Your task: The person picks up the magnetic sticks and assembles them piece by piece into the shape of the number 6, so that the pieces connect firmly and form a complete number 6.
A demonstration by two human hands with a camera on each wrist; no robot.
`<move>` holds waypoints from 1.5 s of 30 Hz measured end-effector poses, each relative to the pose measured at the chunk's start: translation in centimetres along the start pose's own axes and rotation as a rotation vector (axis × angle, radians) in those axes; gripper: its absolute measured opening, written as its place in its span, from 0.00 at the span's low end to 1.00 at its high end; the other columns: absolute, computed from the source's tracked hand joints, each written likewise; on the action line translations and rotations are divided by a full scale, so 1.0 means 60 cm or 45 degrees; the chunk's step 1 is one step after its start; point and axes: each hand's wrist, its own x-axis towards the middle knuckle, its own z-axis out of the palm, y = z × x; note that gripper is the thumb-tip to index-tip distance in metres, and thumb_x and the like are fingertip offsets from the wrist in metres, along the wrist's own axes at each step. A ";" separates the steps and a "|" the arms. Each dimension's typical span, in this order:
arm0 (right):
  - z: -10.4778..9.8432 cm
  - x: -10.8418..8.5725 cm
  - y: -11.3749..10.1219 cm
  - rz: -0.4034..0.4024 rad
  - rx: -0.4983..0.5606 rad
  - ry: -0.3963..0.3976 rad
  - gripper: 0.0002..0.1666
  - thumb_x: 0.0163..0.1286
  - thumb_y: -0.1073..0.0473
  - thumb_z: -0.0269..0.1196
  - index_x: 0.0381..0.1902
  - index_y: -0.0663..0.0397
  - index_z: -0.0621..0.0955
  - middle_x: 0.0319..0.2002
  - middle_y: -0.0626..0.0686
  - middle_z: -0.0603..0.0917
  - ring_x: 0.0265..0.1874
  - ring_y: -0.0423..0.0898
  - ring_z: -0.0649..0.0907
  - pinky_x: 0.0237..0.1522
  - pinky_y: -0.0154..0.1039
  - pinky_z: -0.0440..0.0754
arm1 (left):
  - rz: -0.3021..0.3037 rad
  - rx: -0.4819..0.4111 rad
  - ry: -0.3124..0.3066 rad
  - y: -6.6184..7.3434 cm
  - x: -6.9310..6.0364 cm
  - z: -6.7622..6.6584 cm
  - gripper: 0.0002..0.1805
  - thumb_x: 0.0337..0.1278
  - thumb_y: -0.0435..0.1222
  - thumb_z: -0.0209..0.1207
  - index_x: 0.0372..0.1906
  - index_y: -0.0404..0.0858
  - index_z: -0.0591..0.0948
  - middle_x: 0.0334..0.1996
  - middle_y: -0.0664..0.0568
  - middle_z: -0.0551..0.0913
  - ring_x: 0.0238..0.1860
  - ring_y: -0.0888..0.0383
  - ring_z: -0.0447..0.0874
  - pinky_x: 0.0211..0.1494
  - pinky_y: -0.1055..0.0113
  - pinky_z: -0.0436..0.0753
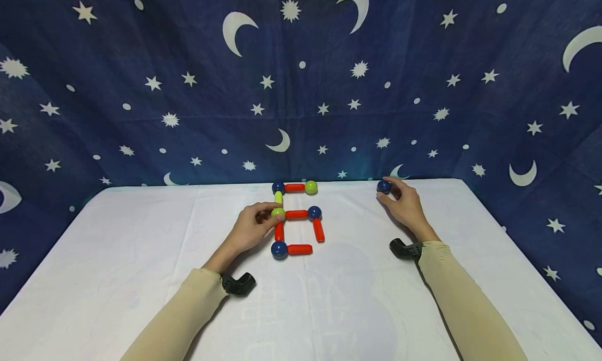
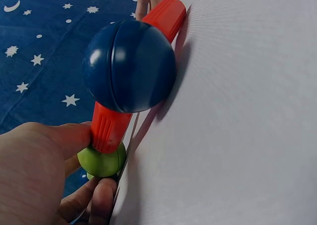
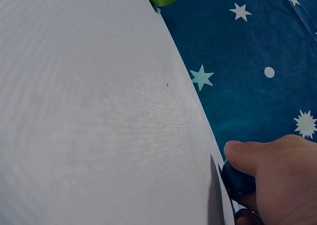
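A flat figure of balls and short rods lies on the white table. My left hand (image 1: 254,226) pinches its middle green ball (image 1: 278,213) between thumb and fingers. From that ball run a yellow-green rod (image 1: 278,197), a red rod (image 1: 296,214) and another red rod (image 2: 106,131), which meets a blue ball (image 1: 279,249). A further blue ball (image 1: 314,212) joins a slanting red rod (image 1: 319,230). At the far end are a blue ball (image 1: 278,187) and a green ball (image 1: 311,187). Well to the right, my right hand (image 1: 405,204) holds a loose dark blue ball (image 1: 383,187) by its fingertips.
The white-covered table (image 1: 357,298) ends at a dark blue cloth (image 1: 329,126) with stars and moons, hanging close behind the figure. A black band (image 1: 239,284) sits on the left wrist, and a similar band (image 1: 405,249) on the right.
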 end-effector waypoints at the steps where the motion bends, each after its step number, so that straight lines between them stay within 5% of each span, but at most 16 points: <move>1: 0.001 0.000 0.000 -0.009 0.009 0.005 0.29 0.71 0.63 0.66 0.67 0.65 0.74 0.55 0.72 0.80 0.56 0.66 0.80 0.61 0.60 0.74 | 0.002 0.001 0.002 -0.001 0.000 0.000 0.17 0.67 0.37 0.65 0.57 0.36 0.84 0.39 0.47 0.83 0.37 0.53 0.77 0.42 0.64 0.76; 13: -0.004 -0.001 -0.014 0.030 0.120 -0.041 0.25 0.69 0.60 0.69 0.62 0.61 0.80 0.51 0.68 0.81 0.50 0.62 0.80 0.55 0.55 0.76 | 0.000 -0.014 0.000 -0.001 -0.001 0.000 0.18 0.66 0.36 0.66 0.58 0.36 0.84 0.38 0.47 0.82 0.37 0.53 0.76 0.41 0.64 0.76; 21: 0.002 0.003 -0.051 0.053 0.256 -0.280 0.28 0.68 0.54 0.71 0.64 0.56 0.80 0.50 0.61 0.81 0.49 0.56 0.79 0.49 0.49 0.76 | 0.007 -0.005 -0.001 0.000 0.000 -0.002 0.18 0.66 0.37 0.66 0.57 0.35 0.84 0.37 0.47 0.81 0.36 0.53 0.75 0.41 0.63 0.75; 29: 0.012 -0.005 -0.102 -0.060 0.349 -0.492 0.28 0.66 0.56 0.72 0.62 0.59 0.81 0.47 0.57 0.83 0.46 0.53 0.81 0.51 0.46 0.78 | 0.006 -0.014 -0.007 -0.002 0.001 -0.001 0.18 0.67 0.37 0.65 0.58 0.36 0.84 0.38 0.47 0.82 0.37 0.53 0.75 0.42 0.63 0.76; 45: 0.046 -0.047 -0.179 -0.212 0.398 -0.649 0.26 0.66 0.57 0.72 0.60 0.57 0.83 0.44 0.50 0.84 0.43 0.50 0.79 0.45 0.42 0.79 | -0.005 -0.018 -0.005 -0.002 0.000 0.000 0.17 0.67 0.38 0.65 0.58 0.38 0.85 0.38 0.48 0.82 0.37 0.53 0.76 0.42 0.62 0.77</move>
